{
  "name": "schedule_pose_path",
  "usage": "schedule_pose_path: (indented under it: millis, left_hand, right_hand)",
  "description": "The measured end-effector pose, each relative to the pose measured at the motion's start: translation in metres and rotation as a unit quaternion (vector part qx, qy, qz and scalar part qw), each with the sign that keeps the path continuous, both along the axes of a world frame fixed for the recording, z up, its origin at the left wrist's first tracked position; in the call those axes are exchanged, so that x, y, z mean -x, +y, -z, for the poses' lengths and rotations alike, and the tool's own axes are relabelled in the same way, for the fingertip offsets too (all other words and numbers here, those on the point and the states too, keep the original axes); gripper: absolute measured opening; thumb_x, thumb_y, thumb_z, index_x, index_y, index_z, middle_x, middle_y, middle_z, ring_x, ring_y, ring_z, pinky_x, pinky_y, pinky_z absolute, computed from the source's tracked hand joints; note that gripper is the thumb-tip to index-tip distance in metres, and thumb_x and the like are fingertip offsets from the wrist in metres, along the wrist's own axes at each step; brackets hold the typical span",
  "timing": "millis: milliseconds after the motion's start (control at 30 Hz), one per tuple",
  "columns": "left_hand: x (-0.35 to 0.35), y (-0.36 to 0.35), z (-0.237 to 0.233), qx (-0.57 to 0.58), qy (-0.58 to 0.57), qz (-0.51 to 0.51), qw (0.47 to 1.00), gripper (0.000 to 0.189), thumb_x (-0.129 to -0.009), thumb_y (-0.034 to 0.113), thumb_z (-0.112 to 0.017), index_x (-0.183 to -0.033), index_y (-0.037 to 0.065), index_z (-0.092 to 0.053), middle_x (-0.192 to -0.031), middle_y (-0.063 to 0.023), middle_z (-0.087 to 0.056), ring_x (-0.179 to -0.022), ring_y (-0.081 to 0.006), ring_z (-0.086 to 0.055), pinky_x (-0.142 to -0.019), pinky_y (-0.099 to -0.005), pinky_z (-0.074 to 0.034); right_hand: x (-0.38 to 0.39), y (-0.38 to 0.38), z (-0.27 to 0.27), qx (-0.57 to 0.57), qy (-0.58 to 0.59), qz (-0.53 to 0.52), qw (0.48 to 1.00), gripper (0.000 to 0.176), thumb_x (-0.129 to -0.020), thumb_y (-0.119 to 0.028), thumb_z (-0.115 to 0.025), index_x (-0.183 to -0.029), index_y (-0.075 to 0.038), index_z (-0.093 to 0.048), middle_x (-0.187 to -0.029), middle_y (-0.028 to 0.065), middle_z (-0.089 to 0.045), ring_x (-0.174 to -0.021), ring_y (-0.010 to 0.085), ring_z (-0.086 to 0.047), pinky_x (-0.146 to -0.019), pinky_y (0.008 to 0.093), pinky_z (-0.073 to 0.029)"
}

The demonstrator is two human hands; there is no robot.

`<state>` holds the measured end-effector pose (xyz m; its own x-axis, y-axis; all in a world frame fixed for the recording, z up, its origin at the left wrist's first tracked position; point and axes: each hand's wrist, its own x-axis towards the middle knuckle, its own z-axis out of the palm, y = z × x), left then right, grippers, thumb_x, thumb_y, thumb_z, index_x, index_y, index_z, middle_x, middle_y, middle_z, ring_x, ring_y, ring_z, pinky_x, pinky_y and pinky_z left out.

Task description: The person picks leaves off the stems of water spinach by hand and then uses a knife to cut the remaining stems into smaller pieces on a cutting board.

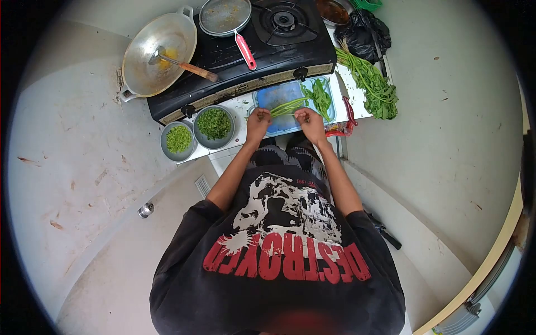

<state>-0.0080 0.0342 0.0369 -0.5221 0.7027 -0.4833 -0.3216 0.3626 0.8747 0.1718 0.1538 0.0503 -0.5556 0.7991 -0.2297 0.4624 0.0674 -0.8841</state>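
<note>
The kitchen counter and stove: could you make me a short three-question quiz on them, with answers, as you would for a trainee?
1. Multiple choice. What rests in the wok?
a) a lid
b) a wooden-handled utensil
c) a bowl

2. True or false. The right hand is nearer than the left hand to the leaves of the green stems.

3. Fill in the colour. The long handle of the pan on the stove is mostly ____.

Key: 1 b; 2 true; 3 red.
</note>
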Motion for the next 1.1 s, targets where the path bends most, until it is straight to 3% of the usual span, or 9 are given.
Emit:
schedule_pose_path:
  millis: [33,100,333,400,533,700,933,1100]
  left_hand:
    - [0.002,-0.004,0.004,0.024,0.061,0.045,0.997,0.009,-0.094,0.008,-0.061,-0.099,0.001,-0.063,-0.095,-0.0109,-0.068,-0.085,-0.0221,-0.069,-0.078,-0.0351,-0.056]
    - [0.005,-0.012,0.009,0.071,0.179,0.135,0.972,0.01,-0.091,0.009,-0.062,-0.096,0.001,-0.065,-0.088,-0.0119,-0.071,-0.078,-0.0227,-0.07,-0.073,-0.0357,-0.055]
    - [0.006,-0.023,-0.007,0.058,0.256,0.162,0.951,0.011,-0.087,0.007,-0.065,-0.096,0.002,-0.065,-0.087,-0.0138,-0.072,-0.079,-0.0303,-0.071,-0.072,-0.0398,-0.055]
    - [0.007,-0.022,-0.015,0.068,0.255,0.161,0.951,0.013,-0.086,0.006,-0.066,-0.098,0.002,-0.064,-0.09,-0.015,-0.071,-0.081,-0.0329,-0.07,-0.074,-0.0419,-0.055]
    - [0.008,-0.02,-0.014,0.045,0.363,0.145,0.919,0.025,-0.084,0.006,-0.069,-0.108,0.003,-0.063,-0.106,-0.0171,-0.063,-0.099,-0.0375,-0.062,-0.086,-0.0458,-0.051]
    - [0.011,-0.01,-0.021,-0.003,0.447,0.185,0.875,0.041,-0.077,0.006,-0.077,-0.115,0.003,-0.061,-0.115,-0.0149,-0.06,-0.111,-0.0389,-0.055,-0.094,-0.0475,-0.046]
    - [0.012,-0.001,-0.01,0.035,0.505,0.262,0.822,0.042,-0.078,0.007,-0.073,-0.118,0.006,-0.061,-0.111,-0.014,-0.06,-0.108,-0.0357,-0.056,-0.092,-0.0483,-0.043]
    - [0.017,0.0,-0.002,0.024,0.498,0.299,0.814,0.033,-0.081,0.004,-0.067,-0.114,0.005,-0.062,-0.108,-0.0153,-0.059,-0.106,-0.0362,-0.057,-0.093,-0.0482,-0.041]
  right_hand:
    - [0.0,0.001,-0.005,-0.052,-0.022,-0.017,0.998,0.014,-0.082,0.001,-0.067,-0.096,-0.001,-0.071,-0.089,0.0122,-0.07,-0.078,0.024,-0.068,-0.074,0.0335,-0.053]
    - [-0.002,0.003,0.003,-0.078,-0.07,-0.052,0.993,0.015,-0.083,-0.002,-0.066,-0.097,-0.004,-0.07,-0.091,0.0112,-0.067,-0.084,0.0274,-0.067,-0.077,0.0388,-0.053]
    - [-0.006,-0.01,0.006,-0.183,-0.177,-0.062,0.965,0.024,-0.085,-0.011,-0.067,-0.109,-0.011,-0.068,-0.109,0.0091,-0.06,-0.11,0.0322,-0.058,-0.09,0.0495,-0.045]
    - [-0.007,-0.011,0.004,-0.187,-0.163,-0.049,0.967,0.025,-0.085,-0.012,-0.067,-0.11,-0.011,-0.067,-0.11,0.0095,-0.059,-0.11,0.0325,-0.057,-0.09,0.0497,-0.045]
    - [-0.006,-0.003,0.006,-0.202,-0.139,-0.043,0.969,0.026,-0.086,-0.012,-0.067,-0.112,-0.01,-0.066,-0.111,0.0098,-0.058,-0.111,0.0323,-0.057,-0.09,0.0501,-0.044]
    - [0.015,0.009,-0.017,-0.285,-0.182,-0.104,0.936,0.036,-0.085,-0.013,-0.068,-0.12,-0.011,-0.064,-0.121,0.0076,-0.058,-0.118,0.0302,-0.052,-0.094,0.0484,-0.042]
    - [0.027,0.025,-0.008,-0.352,-0.212,-0.208,0.888,0.049,-0.081,-0.014,-0.071,-0.129,-0.019,-0.062,-0.126,0.0019,-0.057,-0.123,0.0243,-0.049,-0.095,0.051,-0.037]
    - [0.026,0.033,-0.003,-0.347,-0.234,-0.236,0.877,0.041,-0.081,-0.013,-0.07,-0.122,-0.017,-0.064,-0.121,0.0038,-0.058,-0.119,0.0241,-0.051,-0.093,0.0501,-0.037]
